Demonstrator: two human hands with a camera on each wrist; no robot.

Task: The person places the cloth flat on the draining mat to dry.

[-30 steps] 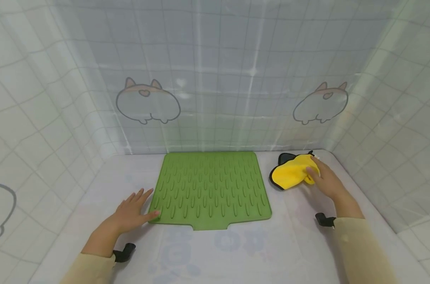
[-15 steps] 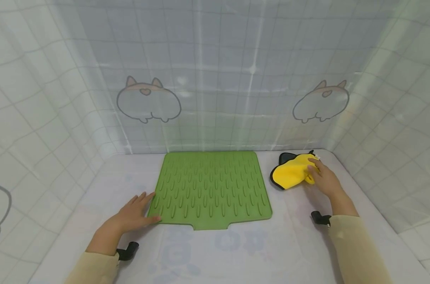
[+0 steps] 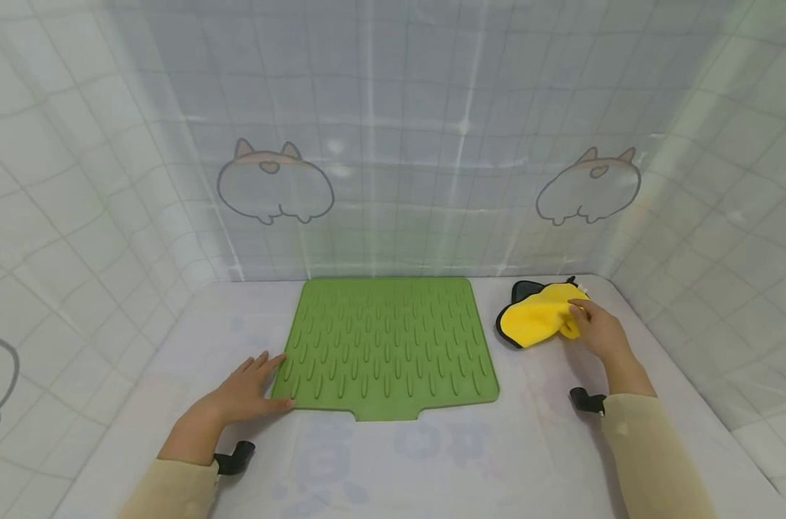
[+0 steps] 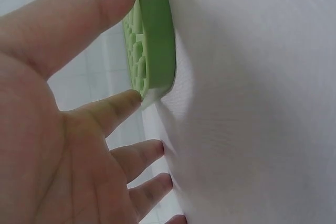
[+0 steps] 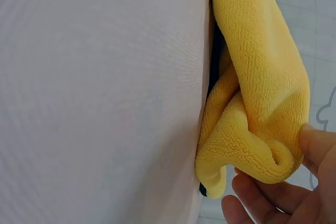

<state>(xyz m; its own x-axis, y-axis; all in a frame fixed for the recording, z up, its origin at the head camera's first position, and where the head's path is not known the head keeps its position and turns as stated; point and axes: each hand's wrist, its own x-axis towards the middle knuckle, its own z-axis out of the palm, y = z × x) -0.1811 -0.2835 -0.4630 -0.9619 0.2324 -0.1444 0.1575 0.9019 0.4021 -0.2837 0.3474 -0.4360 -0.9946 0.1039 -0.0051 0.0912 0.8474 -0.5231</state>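
Observation:
In the head view, a green ridged mat [image 3: 386, 339] lies flat on the covered table, its tab towards me. My left hand [image 3: 244, 393] is spread at its near left corner. The thumb and index fingertip touch the mat's rim [image 4: 160, 35] in the left wrist view; the other fingertips press the tablecloth. At the right, a crumpled yellow cloth [image 3: 539, 317] with dark edging lies on the table. My right hand [image 3: 602, 331] pinches a fold at its right end. The right wrist view shows the thumb against the plush cloth [image 5: 257, 77], with curled fingers [image 5: 262, 198] below.
A dark flat piece [image 3: 526, 290] shows behind the yellow cloth; I cannot tell whether it belongs to it. A white tablecloth [image 3: 425, 468] with faint prints covers the table. Grid-patterned curtains [image 3: 406, 173] stand at the back and both sides.
The right hand's fingertips have drawn together on the cloth's fold, which has barely moved. My left hand has shifted slightly right along the mat's corner. The mat lies as before.

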